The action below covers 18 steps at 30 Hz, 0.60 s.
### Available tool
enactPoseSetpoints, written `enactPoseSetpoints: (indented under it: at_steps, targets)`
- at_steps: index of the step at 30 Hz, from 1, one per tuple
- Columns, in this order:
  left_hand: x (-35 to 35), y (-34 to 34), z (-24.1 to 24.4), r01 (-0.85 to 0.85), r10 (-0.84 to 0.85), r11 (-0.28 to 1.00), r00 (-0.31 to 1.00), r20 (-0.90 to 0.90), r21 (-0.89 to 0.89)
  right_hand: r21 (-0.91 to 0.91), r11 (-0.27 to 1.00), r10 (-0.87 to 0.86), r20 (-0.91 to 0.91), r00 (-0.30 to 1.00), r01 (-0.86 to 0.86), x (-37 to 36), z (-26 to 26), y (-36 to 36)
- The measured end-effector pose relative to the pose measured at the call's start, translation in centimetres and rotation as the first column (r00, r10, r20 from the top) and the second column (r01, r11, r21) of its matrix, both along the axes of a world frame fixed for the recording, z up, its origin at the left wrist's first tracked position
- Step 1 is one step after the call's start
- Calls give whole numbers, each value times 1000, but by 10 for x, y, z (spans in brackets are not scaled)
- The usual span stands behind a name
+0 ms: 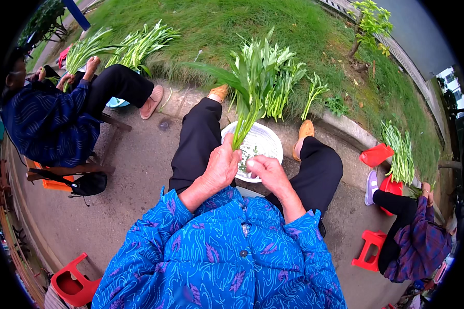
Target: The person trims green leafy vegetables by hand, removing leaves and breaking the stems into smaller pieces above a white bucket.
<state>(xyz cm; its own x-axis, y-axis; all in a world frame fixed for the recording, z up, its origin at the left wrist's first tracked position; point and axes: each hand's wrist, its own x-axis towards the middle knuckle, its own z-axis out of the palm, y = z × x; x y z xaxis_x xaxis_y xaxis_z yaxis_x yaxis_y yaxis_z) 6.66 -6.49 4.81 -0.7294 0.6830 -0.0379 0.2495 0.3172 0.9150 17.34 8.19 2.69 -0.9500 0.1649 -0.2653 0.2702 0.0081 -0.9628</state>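
Observation:
My left hand (221,160) grips the lower stems of a bunch of water spinach (246,123), a long-stemmed leafy green, whose leaves point up and away from me. My right hand (270,173) is just right of the stem ends, fingers curled and thumb against them; whether it pinches a small piece is hidden. Beneath both hands, between my knees, is a round white plastic colander (271,140). Green leaf scraps (248,155) lie scattered on its bottom. Beyond it, a larger pile of the greens (284,83) rests at the grass edge, with a small bunch (314,92) to its right.
A concrete kerb (346,126) borders the grass. On the left, a seated person (50,116) holds similar greens (83,50); another sits at right (417,239). Red plastic stools stand at lower left (79,284) and right (371,247). More greens (399,152) lie at right.

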Motion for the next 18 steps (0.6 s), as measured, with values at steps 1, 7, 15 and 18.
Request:
enactPoseSetpoints:
  at_steps: [1,7,15,18]
  targets:
    - [1,0,-2,-6,4,1000,997,-72,-27,-60,994,-93,-70,993,89,-1,7,1]
    - [11,5,7,35,-98,981,936,-339,-189,-328,929,-208,-87,974,169,-7,30,-9]
    - [20,4,11,143,-230,963,880,-416,-231,-395,857,-376,-44,925,330,-10,23,-16]
    - [22,5,6,178,-226,970,911,-344,-165,-393,838,-435,-63,898,378,-9,14,-15]
